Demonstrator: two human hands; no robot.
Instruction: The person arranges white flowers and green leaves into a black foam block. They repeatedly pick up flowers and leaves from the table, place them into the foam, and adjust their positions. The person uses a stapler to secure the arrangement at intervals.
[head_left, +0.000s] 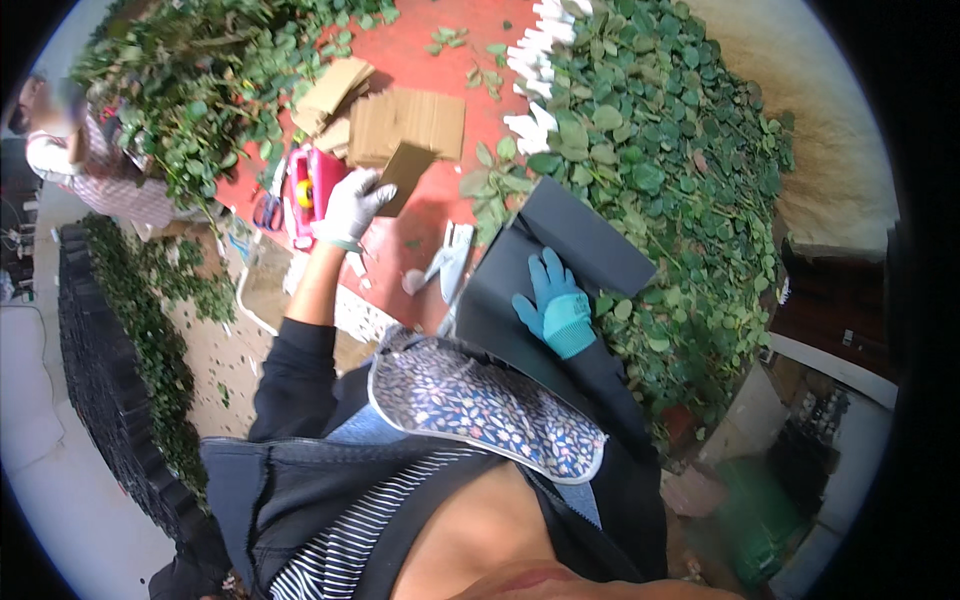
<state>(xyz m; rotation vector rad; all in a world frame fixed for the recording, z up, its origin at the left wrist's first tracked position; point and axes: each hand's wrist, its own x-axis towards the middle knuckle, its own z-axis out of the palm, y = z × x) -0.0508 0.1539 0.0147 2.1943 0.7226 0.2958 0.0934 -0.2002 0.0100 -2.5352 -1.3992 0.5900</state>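
My left hand (350, 207), in a white glove, is closed on a small brown cardboard piece (408, 172) and holds it up above the red table (400, 270). My right hand (550, 296) wears a blue-teal glove. Its fingers are spread flat on a folded black sheet (590, 235), which leans over the table's near edge by my apron (480, 405). Between the hands lies a pale blue-grey object (456, 258) whose kind I cannot make out. More cardboard pieces (425, 118) are stacked just beyond my left hand.
Leafy green stems (670, 150) are heaped on the right, with white-wrapped ends (535, 50) along their edge. Another leafy pile (200, 90) covers the far left. A pink container (318, 180) and scissors (268, 210) lie near my left hand. A person (100, 165) stands at far left.
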